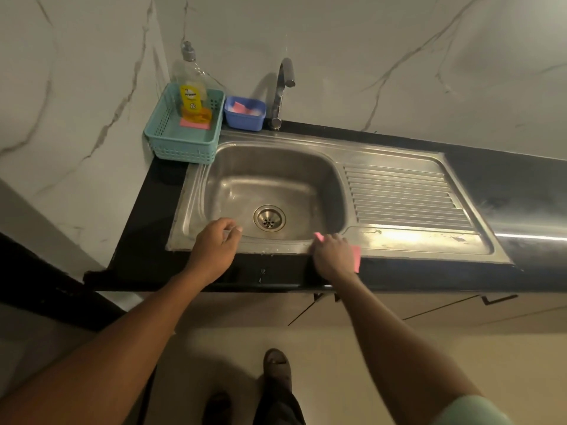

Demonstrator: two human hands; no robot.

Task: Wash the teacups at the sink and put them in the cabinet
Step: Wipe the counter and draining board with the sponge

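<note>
The steel sink [276,167] is set in a black counter, and its basin is bare around the drain [269,218]. No teacup shows plainly. My left hand [214,246] hovers over the basin's front left rim with its fingers curled. A small pale patch sits between thumb and fingers, and I cannot make out what it is. My right hand [334,256] rests on the front rim to the right of the drain, gripping a pink sponge [356,256] that sticks out on both sides of it.
A teal basket [171,142] at the back left holds a dish soap bottle [190,96] and a pink pad. A blue tub [244,118] stands beside the tap [283,87]. The ribbed drainboard [405,194] lies to the right. Cabinet doors [429,308] are below the counter.
</note>
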